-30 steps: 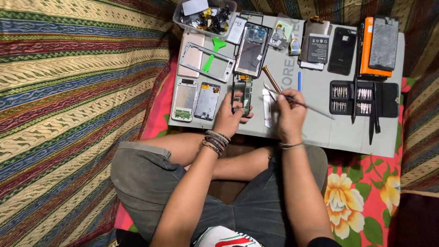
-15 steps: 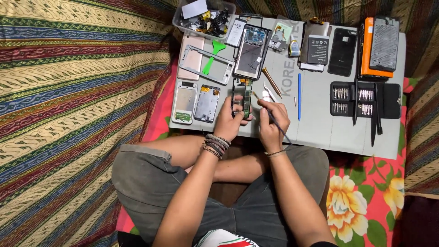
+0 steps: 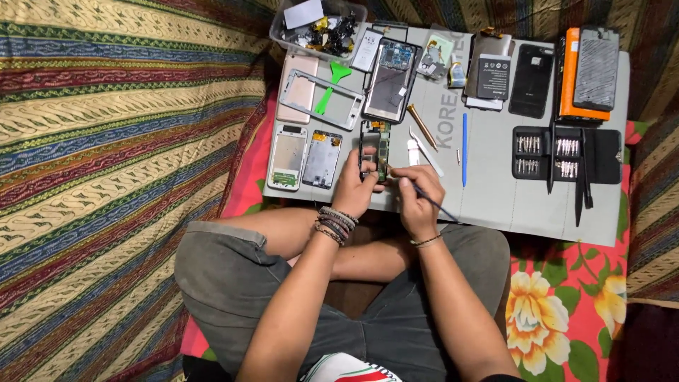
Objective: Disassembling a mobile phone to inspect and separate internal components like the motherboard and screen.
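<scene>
An opened phone with its green circuit board exposed lies on the grey work mat. My left hand grips the phone's lower end, beaded bracelets on the wrist. My right hand pinches a thin dark screwdriver; its tip sits at the phone's lower right edge and its handle points back to the right. Both forearms reach out over my crossed legs in grey shorts.
Phone frames and a back cover lie left of the phone. A clear parts tub, a bit set in a black case, a blue tool, batteries and an orange box sit further along the mat. Striped cloth lies left.
My right hand has come in from the mat's middle to the phone, carrying the screwdriver with it. My left hand has stayed on the phone.
</scene>
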